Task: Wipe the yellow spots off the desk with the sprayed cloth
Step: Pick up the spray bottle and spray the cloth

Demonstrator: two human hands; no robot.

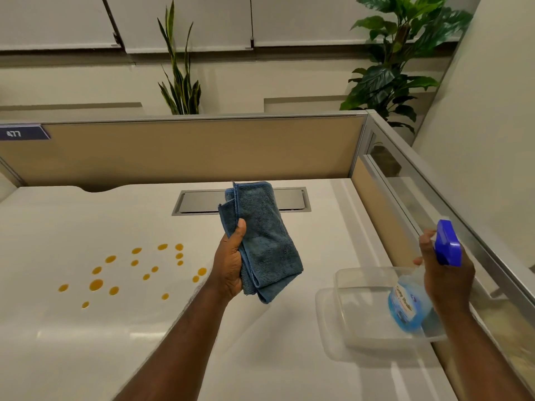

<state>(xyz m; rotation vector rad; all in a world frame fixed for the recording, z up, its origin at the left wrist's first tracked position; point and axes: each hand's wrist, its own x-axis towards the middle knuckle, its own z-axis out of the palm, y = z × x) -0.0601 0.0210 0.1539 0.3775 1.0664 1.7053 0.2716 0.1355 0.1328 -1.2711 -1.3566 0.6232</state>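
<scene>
Left hand (230,267) fingers gripping folded blue cloth (263,241) above counter (86,342), right hand (445,273) fingers wrapping spray bottle (405,308), yellow spots (130,270) dotting counter left.

bare forearms, no sleeves, bare hands (228,267)

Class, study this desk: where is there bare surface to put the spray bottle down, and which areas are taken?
Bare desk lies along the near edge, below the yellow spots, and at the far left between the spots and the partition. The middle left is covered by spots. The right side is crowded: a clear plastic container sits there, under the spray bottle held by the right hand.
</scene>
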